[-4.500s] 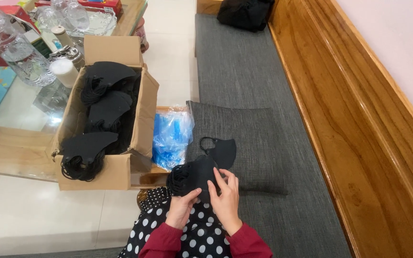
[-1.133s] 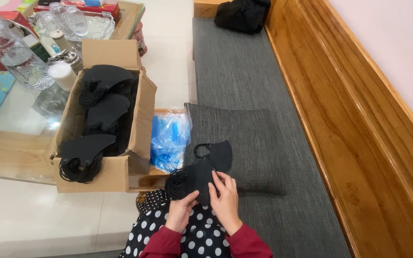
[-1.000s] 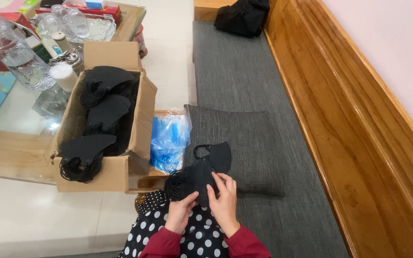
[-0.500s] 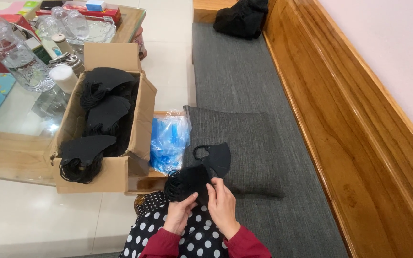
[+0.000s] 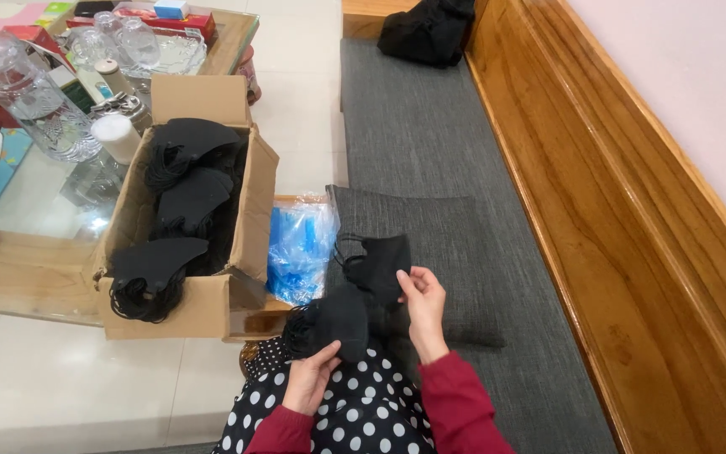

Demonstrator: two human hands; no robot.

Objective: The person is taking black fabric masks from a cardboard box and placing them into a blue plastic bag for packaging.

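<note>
I sit on a grey bench cushion with a stack of black face masks on my polka-dot lap. My left hand grips that stack from below. One black mask is lifted a little off the stack, pinched at its edge by my right hand; its ear loops hang to the left. A cardboard box full of more black masks stands just to the left, on the edge of a glass table.
A blue plastic bag lies between the box and a grey cushion. The glass table holds a clear jug, glasses and small boxes. A wooden bench back runs along the right. A black bag sits far up the bench.
My right hand has slid right and up, drawing one mask away from the stack. My left hand stays under the stack.
</note>
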